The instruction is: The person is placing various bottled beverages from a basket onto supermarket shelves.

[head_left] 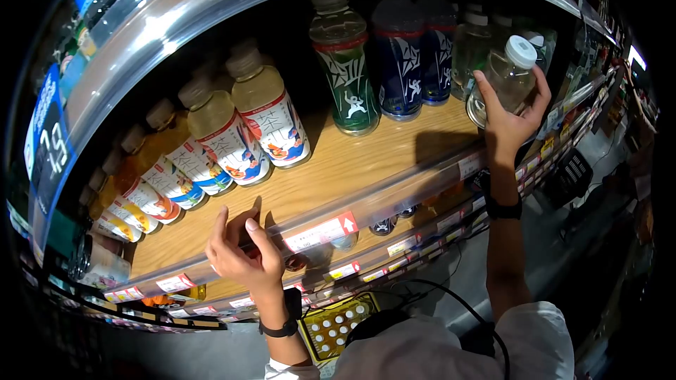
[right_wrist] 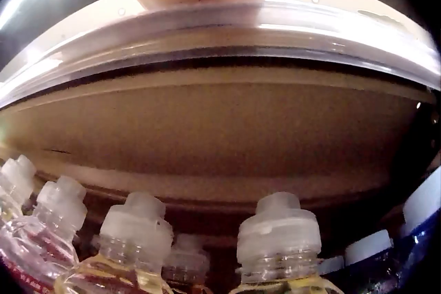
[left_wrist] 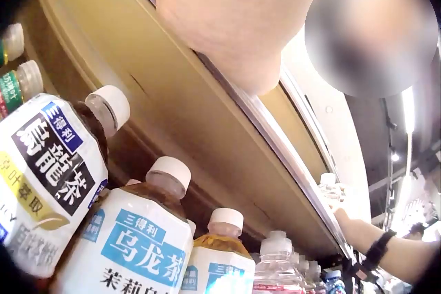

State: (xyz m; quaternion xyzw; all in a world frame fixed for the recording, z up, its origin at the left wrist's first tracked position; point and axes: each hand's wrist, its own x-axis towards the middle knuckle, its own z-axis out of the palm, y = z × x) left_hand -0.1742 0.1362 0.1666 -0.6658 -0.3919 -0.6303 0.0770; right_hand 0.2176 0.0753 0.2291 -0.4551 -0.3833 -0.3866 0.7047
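Note:
At the right end of the shelf, my right hand (head_left: 512, 123) grips a clear bottle with a white cap (head_left: 510, 83), thumb on one side and fingers on the other. The bottle leans a little and stands in front of other clear bottles (head_left: 470, 46). My left hand (head_left: 246, 257) is over the shelf's front edge with its fingers loosely bent and nothing in them. Nearest to it are tea bottles with white labels (head_left: 271, 116). In both wrist views the held bottle's grip is mostly out of sight, and only part of each hand or wrist shows.
A green-labelled bottle (head_left: 346, 77) and dark blue bottles (head_left: 400, 63) stand mid-shelf. A clear rail with price tags (head_left: 320, 232) runs along the front edge. Oolong tea bottles (left_wrist: 141, 239) fill the shelf below. A yellow crate of capped bottles (head_left: 303, 334) sits on the floor.

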